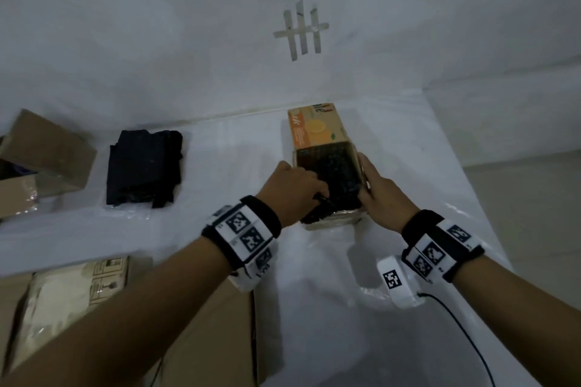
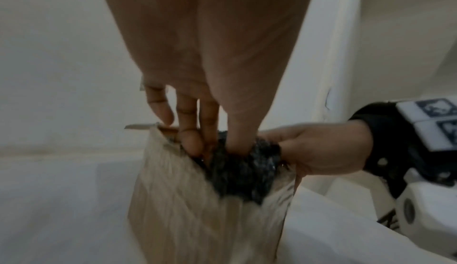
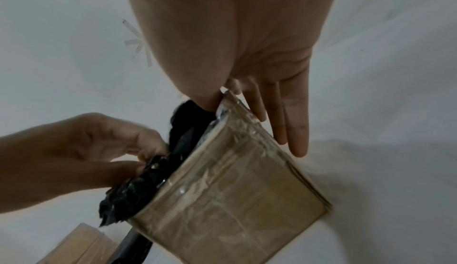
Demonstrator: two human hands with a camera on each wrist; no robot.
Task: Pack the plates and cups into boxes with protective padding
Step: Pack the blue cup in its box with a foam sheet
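A small cardboard box (image 1: pixel 334 219) with an orange printed flap (image 1: pixel 316 130) stands on the white-covered table. Black bubble-wrap padding (image 1: pixel 330 171) fills its opening and spills over the near left corner. My left hand (image 1: pixel 298 185) pinches that padding (image 3: pixel 148 182) at the box's left rim, with its fingertips (image 2: pixel 195 143) pushed into the wrap (image 2: pixel 242 174). My right hand (image 1: pixel 374 188) grips the box's right wall (image 3: pixel 235 190), thumb inside and straight fingers (image 3: pixel 294 131) down the outside. No plates or cups show.
A folded pile of black padding (image 1: pixel 144 166) lies to the left. Further left stands an open brown carton (image 1: pixel 41 160). Flattened cartons (image 1: pixel 78 298) lie under my left forearm. The table edge (image 1: pixel 471 198) runs close on the right. A cable (image 1: pixel 465 333) trails from my right wrist.
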